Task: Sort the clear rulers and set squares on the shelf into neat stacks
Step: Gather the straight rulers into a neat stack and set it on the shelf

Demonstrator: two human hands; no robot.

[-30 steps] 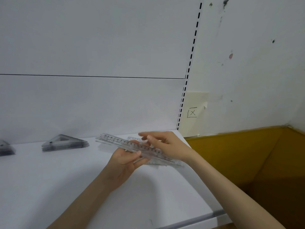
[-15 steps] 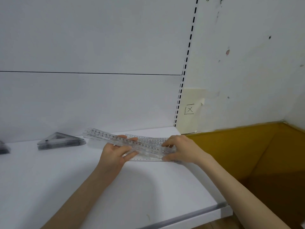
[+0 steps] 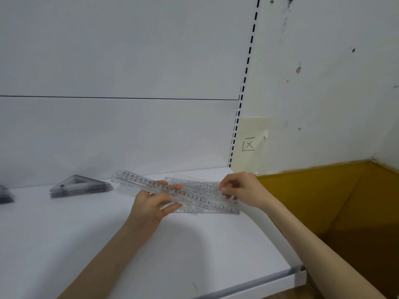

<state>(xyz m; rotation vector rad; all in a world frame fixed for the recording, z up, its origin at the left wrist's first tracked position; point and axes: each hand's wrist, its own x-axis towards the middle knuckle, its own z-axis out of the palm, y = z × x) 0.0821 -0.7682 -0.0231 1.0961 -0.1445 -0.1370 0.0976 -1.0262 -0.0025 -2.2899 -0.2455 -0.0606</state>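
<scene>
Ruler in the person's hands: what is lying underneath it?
More clear rulers lie overlapped on the white shelf beneath the ruler held by the left hand. Their number cannot be told: they are see-through and partly covered by the right hand.

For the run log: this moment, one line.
left hand holds rulers | right hand pinches rulers' end | set squares stacked

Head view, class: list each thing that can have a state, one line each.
clear rulers: fanned unevenly, not yet squared
left hand: grips the rulers from beneath
right hand: pinches their right end
set square stack: flat on the shelf, untouched
stack at left edge: partly out of frame
</scene>
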